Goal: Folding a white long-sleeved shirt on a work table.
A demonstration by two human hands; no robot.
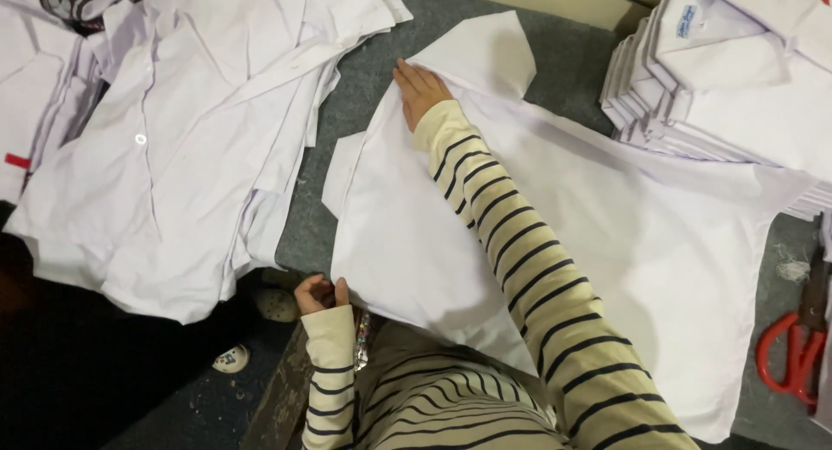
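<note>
- One white shirt (607, 242) lay spread flat across the middle of the frame; it looked only partly folded, sleeves still out.
- Your left hand (319, 294), at lower centre, pinched its near hem at the table edge.
- Your right hand (420, 90), fingers together, pressed flat near its collar.
- Red-handled scissors (790, 359) sat at the right edge.
- Grey felt-like table covering (303, 216) showed between garments.
- Unfolded shirts (165, 155) were heaped at upper left; a folded stack (737, 77) stood at upper right.
</note>
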